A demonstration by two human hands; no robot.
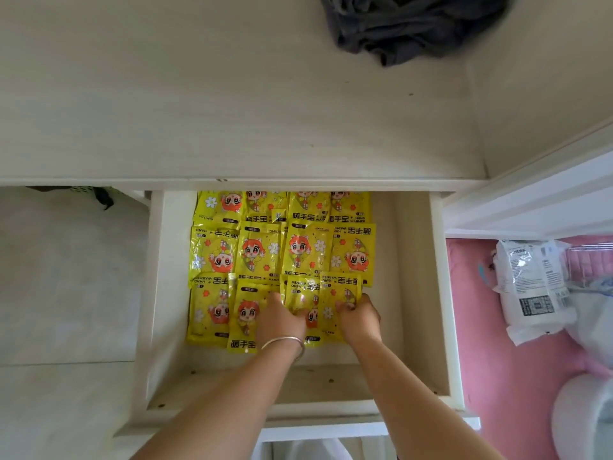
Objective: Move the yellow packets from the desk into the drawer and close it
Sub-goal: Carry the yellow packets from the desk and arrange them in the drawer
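The yellow packets [282, 257] lie flat inside the open drawer [418, 293], laid out in overlapping rows that fill its left and middle part, from the back edge at 12 o'clock down toward the front at 6 o'clock. Both hands rest on the nearest row. The left hand [280, 318], with a silver bangle [285, 343] at the wrist, presses down on the packets with its fingers curled over one packet's edge. Just beside it at 3 o'clock, the right hand [358, 318] has its fingers bent and clamped on the rightmost packet of that row. The drawer is pulled well out from under the pale worktop [199, 94]. At 12 o'clock on the worktop lies a crumpled dark grey cloth [404, 24]. At 3 o'clock, beyond the drawer, a white printed bag [530, 287] rests on a pink surface [481, 327].
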